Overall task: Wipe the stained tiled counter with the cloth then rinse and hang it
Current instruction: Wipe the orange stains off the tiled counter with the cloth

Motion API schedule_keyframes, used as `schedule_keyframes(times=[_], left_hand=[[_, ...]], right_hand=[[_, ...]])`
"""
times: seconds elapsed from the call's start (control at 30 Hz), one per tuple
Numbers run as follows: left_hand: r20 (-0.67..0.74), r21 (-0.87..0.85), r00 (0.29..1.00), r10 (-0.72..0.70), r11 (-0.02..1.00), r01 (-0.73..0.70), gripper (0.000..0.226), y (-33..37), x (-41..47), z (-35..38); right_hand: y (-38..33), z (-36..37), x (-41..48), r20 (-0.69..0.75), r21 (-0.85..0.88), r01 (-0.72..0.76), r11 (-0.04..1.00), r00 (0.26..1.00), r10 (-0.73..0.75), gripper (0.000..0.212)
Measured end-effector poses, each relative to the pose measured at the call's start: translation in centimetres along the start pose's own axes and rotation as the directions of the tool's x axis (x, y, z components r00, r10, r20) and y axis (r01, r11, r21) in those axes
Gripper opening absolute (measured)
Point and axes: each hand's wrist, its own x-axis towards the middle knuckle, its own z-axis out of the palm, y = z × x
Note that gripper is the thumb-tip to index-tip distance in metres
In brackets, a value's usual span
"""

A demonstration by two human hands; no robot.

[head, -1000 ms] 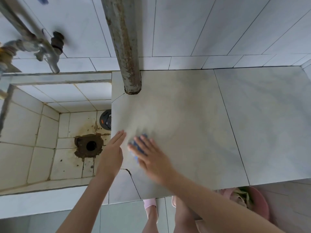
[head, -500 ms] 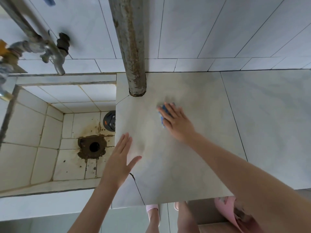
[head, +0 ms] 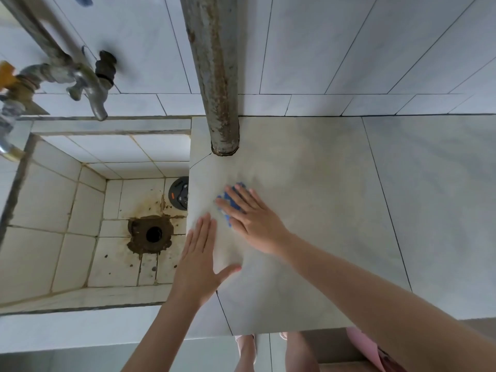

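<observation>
At the bottom edge, below the front lip of the worktop point(head: 308, 197), the person's feet point(head: 245, 342) stand on the floor, with something pink point(head: 367, 350) just to the right of them; what it is cannot be told. Both bare forearms reach up over the pale tiled surface. A thin dark crack point(head: 224, 310) runs across the front left corner tile.

The left hand point(head: 197, 267) lies flat on the worktop at its left edge, beside the sink. Its grip is wide, with the fingers straight and together and the thumb spread to the right, and it holds nothing.

Just beyond it, the right hand point(head: 255, 218) presses palm down on the blue cloth point(head: 226, 196). The fingers are straight and fanned, so this grip is wide too, bearing on the cloth rather than closing round it. The cloth lies on the worktop under these fingers, and only bits of blue show between and past them. The tile around it looks dull and brownish.

Farther back, a rusty grey pipe point(head: 214, 76) comes down the wall and meets the worktop near its back left corner. To the left is the sunken tiled sink point(head: 53, 210), with a brown-stained drain hole point(head: 153, 234) and a round black object point(head: 179, 193) on its floor against the worktop side. Above it a metal tap point(head: 91, 84) juts from the tiled wall point(head: 349, 49).
</observation>
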Motion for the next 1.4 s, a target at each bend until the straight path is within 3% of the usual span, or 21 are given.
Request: schedule_keyframes(times=[0.13, 0.3, 0.4, 0.47, 0.57, 0.73, 0.9, 1.0, 1.1, 1.17, 1.27, 1.33, 1.4], left_hand=[[-0.011, -0.037, 1.0, 0.005, 0.999, -0.005, 0.105, 0.0, 0.3, -0.2], [-0.016, -0.013, 1.0, -0.022, 1.0, 0.021, 0.108, 0.1, 1.0, -0.7], [-0.025, -0.014, 0.999, -0.035, 0.999, 0.034, 0.109, 0.2, 1.0, -0.6], [-0.025, -0.028, 0.998, -0.051, 0.998, 0.05, 0.11, 0.1, 1.0, -0.5], [-0.027, -0.034, 0.999, -0.048, 0.998, 0.047, 0.109, 0.1, 1.1, -0.5], [-0.027, -0.045, 0.998, -0.058, 0.997, 0.057, 0.109, 0.3, 1.1, -0.7], [-0.015, -0.083, 0.997, -0.071, 0.994, 0.069, 0.11, 0.5, 1.1, -1.0], [-0.013, -0.091, 0.997, -0.071, 0.993, 0.069, 0.11, 0.7, 1.0, -1.2], [-0.013, -0.091, 0.998, -0.067, 0.994, 0.065, 0.11, 0.7, 1.0, -1.4], [-0.01, -0.079, 0.998, -0.058, 0.995, 0.057, 0.11, 0.7, 1.0, -1.4], [-0.003, -0.092, 0.998, -0.057, 0.994, 0.057, 0.111, 0.5, 1.1, -1.1], [-0.001, -0.081, 0.999, -0.054, 0.995, 0.054, 0.11, 0.4, 1.2, -1.0], [0.0, -0.071, 0.998, -0.056, 0.996, 0.056, 0.11, 0.5, 1.3, -1.0]], right_hand=[[2.6, -0.4, -0.8, 0.041, -0.064, 0.09, 0.994, 0.995, -0.088, 0.046], [7.8, -2.6, 2.4, 0.043, -0.104, -0.213, 0.972, 0.975, 0.218, 0.066], [6.7, -2.6, 3.9, 0.022, 0.023, -0.364, 0.931, 0.931, 0.364, 0.073], [4.3, -1.6, 4.4, -0.004, 0.035, -0.319, 0.947, 0.948, 0.319, 0.066], [0.4, 0.1, 4.7, -0.03, -0.002, -0.093, 0.996, 0.995, 0.093, 0.049], [0.2, -0.1, 5.2, 0.027, -0.087, 0.046, 0.995, 0.999, -0.044, 0.048], [6.6, -1.7, 4.7, 0.049, -0.058, -0.197, 0.979, 0.979, 0.2, 0.061], [10.1, -3.0, 3.1, -0.005, -0.08, -0.428, 0.9, 0.903, 0.429, 0.053], [9.9, -3.3, 2.6, -0.001, -0.117, -0.504, 0.855, 0.861, 0.508, 0.06], [8.1, -2.7, 2.7, -0.029, -0.081, -0.437, 0.896, 0.899, 0.436, 0.065], [4.1, -1.5, 3.1, 0.015, -0.027, -0.169, 0.985, 0.985, 0.169, 0.059], [1.6, -1.0, 4.6, 0.069, -0.027, 0.01, 1.0, 0.998, -0.008, 0.056], [-0.3, -1.0, 6.9, 0.122, -0.007, 0.097, 0.995, 0.988, -0.096, 0.052]])
